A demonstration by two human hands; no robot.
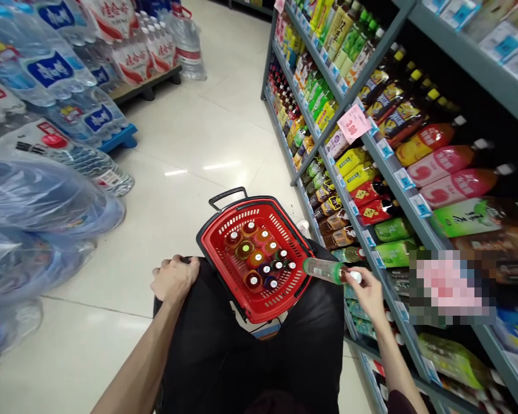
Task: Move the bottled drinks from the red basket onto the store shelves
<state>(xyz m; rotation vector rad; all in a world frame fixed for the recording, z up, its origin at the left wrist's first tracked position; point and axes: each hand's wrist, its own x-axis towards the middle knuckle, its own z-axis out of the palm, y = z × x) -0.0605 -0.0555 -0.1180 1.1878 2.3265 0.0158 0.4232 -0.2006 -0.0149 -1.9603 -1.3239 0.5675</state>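
Observation:
My right hand (368, 292) grips a clear drink bottle (326, 270) with green bands by its white-capped neck. The bottle lies nearly level, its base at the right rim of the red shopping basket (304, 286). Several capped bottles (258, 257) stand upright in the basket, with caps of white and yellow-green. My left hand (175, 280) rests on my left knee, holding nothing, its fingers bent loosely over the knee. The basket sits between my knees, its black handle (228, 197) at the far side.
Grey shelves (300, 172) with rows of drink bottles run along the right, bearing price labels and a pink price sign (354, 122). Wrapped water packs (64, 69) are stacked at left, some on a low pallet (149, 86). Pale floor tiles (224, 126) lie between.

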